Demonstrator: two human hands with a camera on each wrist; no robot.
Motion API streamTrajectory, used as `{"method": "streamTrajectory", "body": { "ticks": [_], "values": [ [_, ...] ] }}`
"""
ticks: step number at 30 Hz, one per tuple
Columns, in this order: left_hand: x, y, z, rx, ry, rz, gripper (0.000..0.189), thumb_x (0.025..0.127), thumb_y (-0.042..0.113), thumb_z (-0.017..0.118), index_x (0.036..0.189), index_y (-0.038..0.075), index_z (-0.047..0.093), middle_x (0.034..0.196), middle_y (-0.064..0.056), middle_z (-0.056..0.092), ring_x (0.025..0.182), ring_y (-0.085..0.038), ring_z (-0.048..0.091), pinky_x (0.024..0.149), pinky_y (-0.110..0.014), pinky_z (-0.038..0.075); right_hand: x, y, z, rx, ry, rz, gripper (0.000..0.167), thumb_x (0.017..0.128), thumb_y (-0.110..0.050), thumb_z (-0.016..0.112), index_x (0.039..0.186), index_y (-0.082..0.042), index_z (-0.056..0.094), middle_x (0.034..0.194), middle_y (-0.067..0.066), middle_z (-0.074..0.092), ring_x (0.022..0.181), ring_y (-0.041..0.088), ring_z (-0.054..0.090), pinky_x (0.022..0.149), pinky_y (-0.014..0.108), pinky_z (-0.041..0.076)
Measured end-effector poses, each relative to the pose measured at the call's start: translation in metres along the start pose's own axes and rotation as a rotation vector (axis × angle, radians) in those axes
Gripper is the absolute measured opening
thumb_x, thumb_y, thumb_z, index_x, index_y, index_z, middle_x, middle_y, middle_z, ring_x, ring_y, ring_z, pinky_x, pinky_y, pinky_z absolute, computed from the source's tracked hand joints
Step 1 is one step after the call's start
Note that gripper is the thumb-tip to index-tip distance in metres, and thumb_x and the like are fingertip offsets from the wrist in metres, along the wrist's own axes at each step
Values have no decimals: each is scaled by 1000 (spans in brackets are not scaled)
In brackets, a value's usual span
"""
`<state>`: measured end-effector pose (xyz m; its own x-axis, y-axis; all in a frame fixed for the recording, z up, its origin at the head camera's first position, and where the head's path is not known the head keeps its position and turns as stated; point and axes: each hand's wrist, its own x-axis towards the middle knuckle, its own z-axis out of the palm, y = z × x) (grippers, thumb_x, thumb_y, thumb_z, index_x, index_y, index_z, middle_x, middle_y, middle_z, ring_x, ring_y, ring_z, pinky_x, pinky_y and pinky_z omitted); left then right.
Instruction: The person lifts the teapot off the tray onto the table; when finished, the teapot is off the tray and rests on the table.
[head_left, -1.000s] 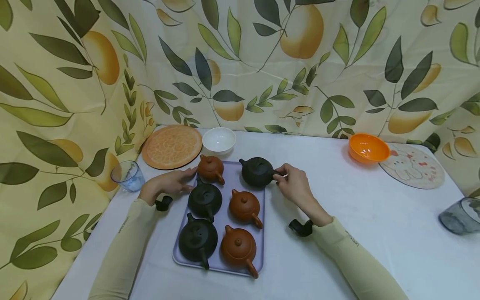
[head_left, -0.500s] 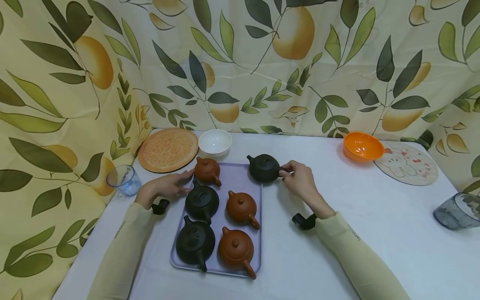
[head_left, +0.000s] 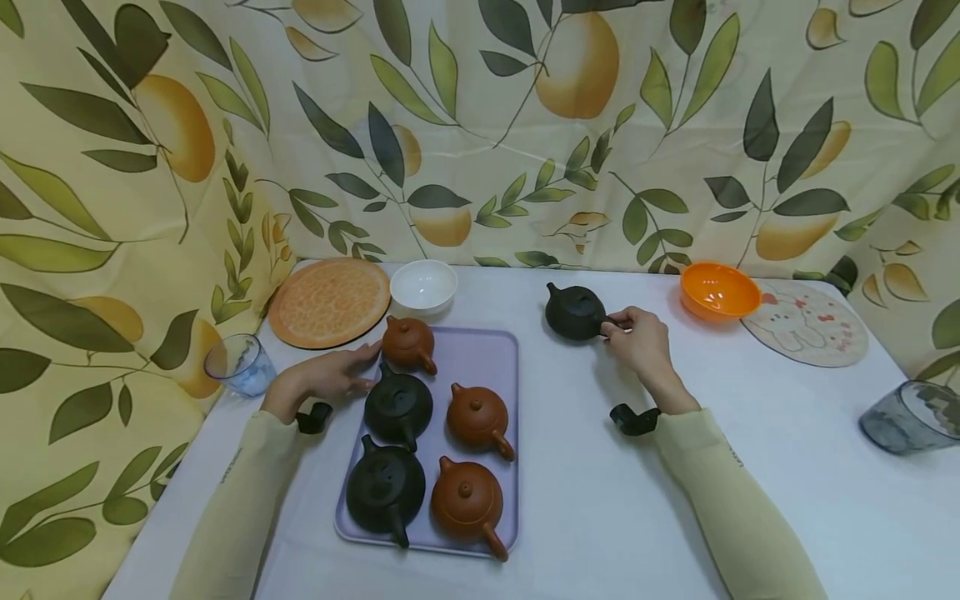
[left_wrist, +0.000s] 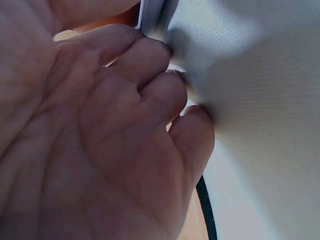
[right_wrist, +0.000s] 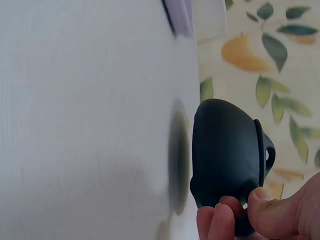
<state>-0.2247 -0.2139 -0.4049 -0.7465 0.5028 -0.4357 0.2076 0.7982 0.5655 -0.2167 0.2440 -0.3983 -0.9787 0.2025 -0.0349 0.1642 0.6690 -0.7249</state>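
Note:
My right hand (head_left: 639, 342) pinches the handle of a small black teapot (head_left: 573, 313) to the right of the lilac tray (head_left: 480, 350). In the right wrist view this teapot (right_wrist: 225, 150) hangs just above the white cloth, its shadow below it. The left hand (head_left: 328, 373) rests at the tray's left edge, beside a small reddish-brown teapot (head_left: 408, 342). In the left wrist view the left hand's fingers (left_wrist: 162, 95) bend loosely, tips down by the cloth and the tray's side. Two black teapots (head_left: 386, 489) and two more brown teapots (head_left: 467, 500) also stand on the tray.
Behind the tray are a round orange-brown mat (head_left: 330, 302) and a white bowl (head_left: 423, 287). A blue-tinted glass (head_left: 243, 365) stands at the left. At the right are an orange bowl (head_left: 720, 292), a cartoon mat (head_left: 813, 325) and a grey glass (head_left: 911, 418). Patterned cloth hangs behind.
My right hand has carried the black teapot rightward, from over the tray's far right corner to above the tablecloth beside it. The left hand has stayed at the tray's edge.

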Motion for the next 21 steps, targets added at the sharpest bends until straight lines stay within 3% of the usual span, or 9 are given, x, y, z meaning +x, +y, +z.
{"method": "streamTrajectory", "body": {
  "ticks": [4,11,16,21],
  "values": [
    [1,-1,0,4,0,-1,75,98,26,58,157,11,14,160,-26,11,147,-43,15,118,-57,15,5,10,-8,3,42,50,28,95,-15,59,112,6,64,104,25,69,83,23,63,57,11,45],
    [0,-3,0,12,1,4,75,98,27,58,157,10,14,159,-26,12,147,-44,15,118,-58,14,12,24,-21,16,80,134,31,96,-18,58,115,7,63,101,23,69,69,13,59,56,14,46],
    [0,-3,0,17,-4,4,75,98,28,58,157,10,14,159,-26,12,147,-43,15,118,-58,14,16,32,-30,32,96,207,36,98,-22,55,122,5,61,103,18,64,81,23,58,58,17,46],
    [1,-2,0,19,-4,13,75,98,26,58,157,8,14,159,-27,12,147,-43,14,118,-57,14,18,38,-36,50,118,240,38,98,-23,55,124,4,61,103,16,63,84,24,56,61,17,46]
  ]
}}
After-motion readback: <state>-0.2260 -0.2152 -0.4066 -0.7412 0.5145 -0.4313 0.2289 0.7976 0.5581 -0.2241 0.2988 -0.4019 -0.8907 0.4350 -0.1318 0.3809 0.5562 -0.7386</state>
